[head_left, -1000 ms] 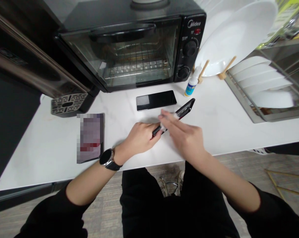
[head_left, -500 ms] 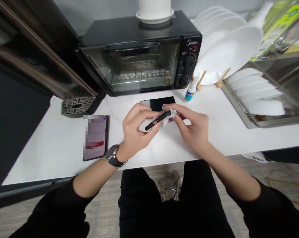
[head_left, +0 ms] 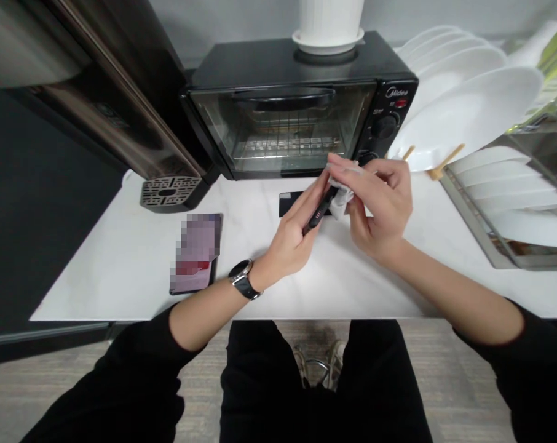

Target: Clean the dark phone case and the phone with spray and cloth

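Observation:
A black phone point(head_left: 319, 214), tilted and seen along its edge, is gripped by my left hand point(head_left: 293, 240) over the counter. My right hand point(head_left: 380, 206) pinches a crumpled white wipe point(head_left: 341, 202) and presses it against the phone's far end. Behind my hands a second dark phone point(head_left: 288, 202) lies flat on the counter, partly covered by my fingers. Left of my watch lies another phone point(head_left: 195, 255) with a lit screen, which is blurred out in part.
A black toaster oven point(head_left: 278, 132) stands at the back with a white pot point(head_left: 331, 24) on top. White plates point(head_left: 472, 111) lean in a rack to the right, beside a metal-framed dish rack point(head_left: 472, 234). A dispenser's drip tray point(head_left: 170, 192) is at the left of the white counter point(head_left: 135, 271).
The view has shifted, so the counter items appear farther right. The held phone has turned more steeply upright, and my right hand has come over its upper end with the wipe.

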Demonstrator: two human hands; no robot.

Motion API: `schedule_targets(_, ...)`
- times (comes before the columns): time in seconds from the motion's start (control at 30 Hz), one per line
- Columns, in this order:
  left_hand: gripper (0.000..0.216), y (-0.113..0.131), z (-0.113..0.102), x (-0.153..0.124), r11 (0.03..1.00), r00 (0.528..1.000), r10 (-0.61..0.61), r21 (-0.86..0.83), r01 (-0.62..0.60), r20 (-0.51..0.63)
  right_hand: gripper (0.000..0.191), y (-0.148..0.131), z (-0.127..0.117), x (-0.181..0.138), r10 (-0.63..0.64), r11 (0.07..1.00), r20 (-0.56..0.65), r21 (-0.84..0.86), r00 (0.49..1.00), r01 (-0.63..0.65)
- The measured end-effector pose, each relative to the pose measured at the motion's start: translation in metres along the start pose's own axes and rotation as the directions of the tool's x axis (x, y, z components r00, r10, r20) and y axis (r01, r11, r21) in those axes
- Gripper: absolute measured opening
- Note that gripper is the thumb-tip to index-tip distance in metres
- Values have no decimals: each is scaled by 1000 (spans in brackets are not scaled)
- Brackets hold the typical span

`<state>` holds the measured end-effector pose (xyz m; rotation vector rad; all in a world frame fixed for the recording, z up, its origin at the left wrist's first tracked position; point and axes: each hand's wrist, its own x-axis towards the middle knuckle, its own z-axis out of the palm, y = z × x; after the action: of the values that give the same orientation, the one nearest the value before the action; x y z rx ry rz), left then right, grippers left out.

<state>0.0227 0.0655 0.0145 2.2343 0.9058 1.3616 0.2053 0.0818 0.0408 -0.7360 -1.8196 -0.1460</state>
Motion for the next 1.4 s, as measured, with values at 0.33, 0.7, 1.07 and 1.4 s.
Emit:
schedule_targets(0.33,32,9,-9,0,999,984,-47,7,47,173,31,-1,-4,1,-202,978,286,106,937,179)
schedule_targets(0.7,45,0,-5,0,999,996,-34,-5,35,85,36,11,-1,0,-133,983,153,-106,979,150)
schedule_targets(1.07,48,1,-3,2,996,992,-33,-77,43,121,41,27,-1,-2,-266,963,134,-17,955,271)
schedule_targets(1.4,27,-2,0,-3,979,999,26,-202,-19,32,34,-2,10,2,-417,907,-62,42,907,420)
